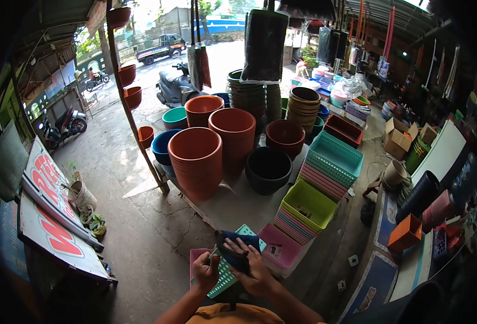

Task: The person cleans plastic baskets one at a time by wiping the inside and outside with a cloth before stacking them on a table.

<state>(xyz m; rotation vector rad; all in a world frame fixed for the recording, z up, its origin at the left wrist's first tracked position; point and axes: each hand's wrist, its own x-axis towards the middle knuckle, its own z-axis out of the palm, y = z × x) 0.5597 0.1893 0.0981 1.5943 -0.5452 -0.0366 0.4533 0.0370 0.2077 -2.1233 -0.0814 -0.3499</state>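
Observation:
Low in front of me, a mint-green perforated plastic basket [225, 282] is tilted between my hands. My left hand [205, 274] is closed at its left edge, thumb on top. A dark blue cloth [242, 237] lies bunched over the basket's upper part. My right hand [253, 270] is wrapped on that cloth, fingers pressed onto it. Part of the cloth folds down under the fingers, and the basket's far side is partly hidden. A pink basket [197, 264] shows behind my left hand.
Stacked terracotta pots [195, 162] and a black pot [268, 170] stand on a low platform ahead. Lime-green baskets [308, 205] top a stack to the right, near a pink tray [279, 245]. A leaning pole [135, 108] and signboards [60, 232] stand left.

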